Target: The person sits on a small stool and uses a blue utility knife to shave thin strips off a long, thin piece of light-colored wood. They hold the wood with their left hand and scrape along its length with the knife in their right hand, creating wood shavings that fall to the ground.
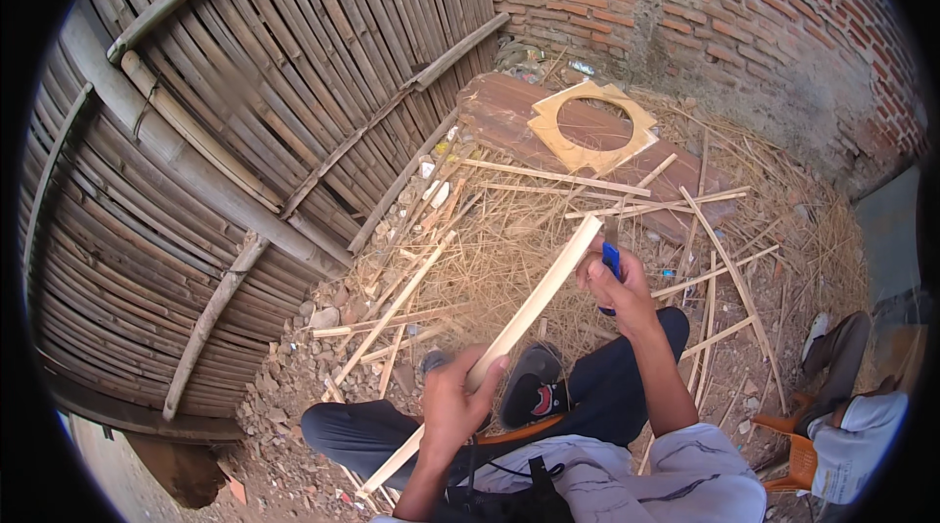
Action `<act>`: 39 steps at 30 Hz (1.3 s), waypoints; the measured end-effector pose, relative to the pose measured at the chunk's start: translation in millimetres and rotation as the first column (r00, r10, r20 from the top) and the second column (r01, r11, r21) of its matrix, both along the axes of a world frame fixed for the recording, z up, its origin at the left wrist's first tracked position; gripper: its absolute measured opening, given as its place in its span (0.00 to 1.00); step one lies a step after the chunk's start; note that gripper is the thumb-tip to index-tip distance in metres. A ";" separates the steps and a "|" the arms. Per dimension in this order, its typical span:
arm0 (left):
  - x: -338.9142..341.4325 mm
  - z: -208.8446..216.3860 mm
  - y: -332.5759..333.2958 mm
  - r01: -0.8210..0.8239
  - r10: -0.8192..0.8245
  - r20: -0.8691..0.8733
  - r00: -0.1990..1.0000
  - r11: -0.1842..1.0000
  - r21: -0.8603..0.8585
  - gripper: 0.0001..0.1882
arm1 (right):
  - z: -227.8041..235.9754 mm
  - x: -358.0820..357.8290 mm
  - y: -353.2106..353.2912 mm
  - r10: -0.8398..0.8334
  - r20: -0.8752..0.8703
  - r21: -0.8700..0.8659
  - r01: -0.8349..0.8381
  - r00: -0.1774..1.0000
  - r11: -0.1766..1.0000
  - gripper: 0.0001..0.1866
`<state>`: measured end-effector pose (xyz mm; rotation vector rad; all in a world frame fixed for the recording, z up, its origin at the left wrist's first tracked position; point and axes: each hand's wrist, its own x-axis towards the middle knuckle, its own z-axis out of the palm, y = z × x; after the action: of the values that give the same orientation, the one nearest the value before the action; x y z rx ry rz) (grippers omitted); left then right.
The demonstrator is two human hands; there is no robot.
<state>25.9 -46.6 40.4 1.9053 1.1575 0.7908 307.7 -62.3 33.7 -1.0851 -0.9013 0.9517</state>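
Note:
A long pale bamboo strip slants across my lap, its far end up near my right hand and its near end beside my left forearm. My left hand is closed round its lower middle. In my right hand is a blue-handled knife, gripped with its grey blade pointing up and away from me. The blade stands just right of the strip's far end; whether they touch I cannot tell. My legs are bent under the work, and a dark shoe shows between them.
Several loose strips lie on straw and rubble ahead and to both sides. A pale frame with a round hole rests on a brown board. A bamboo wall stands left, a brick wall behind. At right, another person sits by an orange chair.

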 end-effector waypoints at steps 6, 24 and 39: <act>5.4 9.4 3.5 0.109 -0.109 -0.014 0.994 0.994 0.016 0.14 | -11.1 -10.5 0.5 -0.074 -0.159 -0.031 0.070 0.984 0.997 0.16; -77.6 71.9 5.9 0.048 -0.033 -0.415 0.909 0.998 0.026 0.39 | -14.0 91.0 2.9 -0.385 -0.486 0.105 0.490 0.785 0.865 0.08; -53.4 30.0 30.6 0.033 -0.028 -0.177 0.984 0.999 0.021 0.16 | 6.8 102.5 -20.9 -0.625 -0.150 0.188 0.643 0.766 0.743 0.27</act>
<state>-27.5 -16.0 70.4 2.0411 1.2265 0.6315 410.2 -83.2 40.5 -1.0415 -0.4915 0.2985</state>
